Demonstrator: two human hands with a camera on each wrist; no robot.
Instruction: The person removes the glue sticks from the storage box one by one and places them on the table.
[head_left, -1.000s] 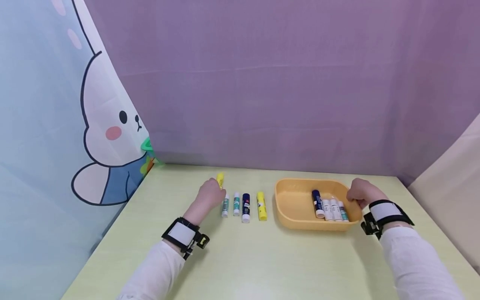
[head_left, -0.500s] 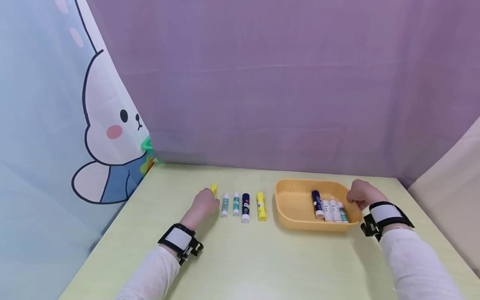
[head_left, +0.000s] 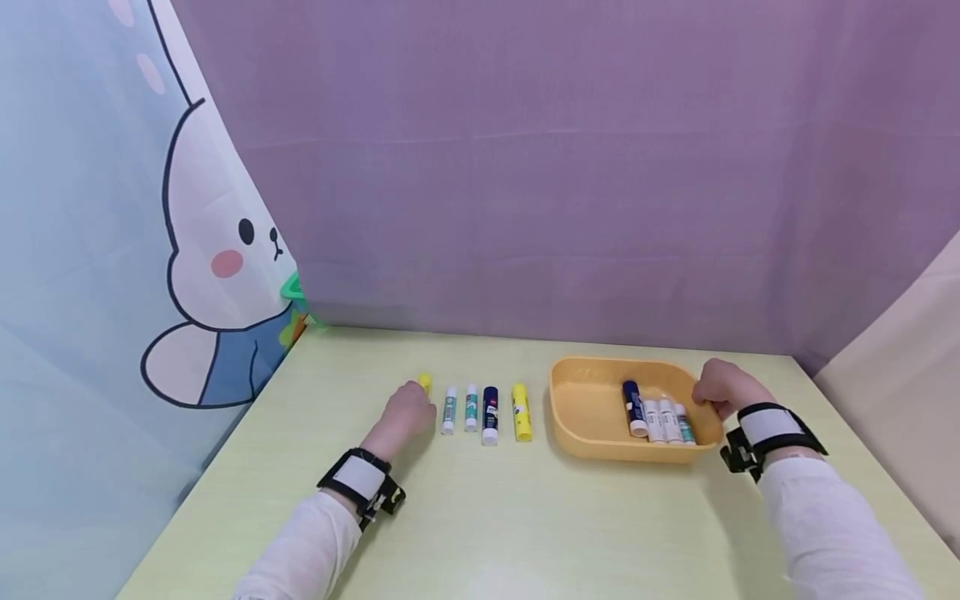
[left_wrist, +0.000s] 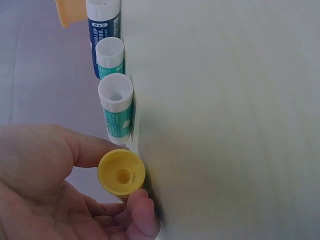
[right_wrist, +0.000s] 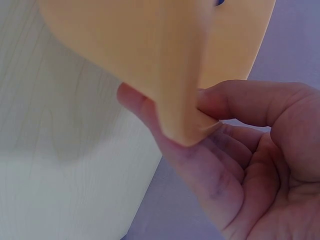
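Note:
At the left end of a row of glue sticks, my left hand (head_left: 408, 408) pinches a yellow glue stick (left_wrist: 121, 172) between thumb and fingers, close over the table. Beside it lie two small white-and-teal glue sticks (head_left: 448, 411), then a navy one (head_left: 490, 415) with a white end and another yellow one (head_left: 521, 412). My right hand (head_left: 727, 386) grips the right rim of an orange plastic basket (head_left: 588, 408), thumb inside and fingers beneath. In the basket's right half lie a navy glue stick (head_left: 634, 408) and several small white ones (head_left: 654, 422), one with a teal label.
The pale wooden table (head_left: 480, 517) runs back to a purple curtain (head_left: 525, 183). A blue cloth with a cartoon rabbit (head_left: 217, 250) hangs on the left, and a cream cloth (head_left: 900, 392) on the right.
My left hand has moved left and toward me with the yellow glue stick, from above the row to its left end. My right hand and the basket have stayed put.

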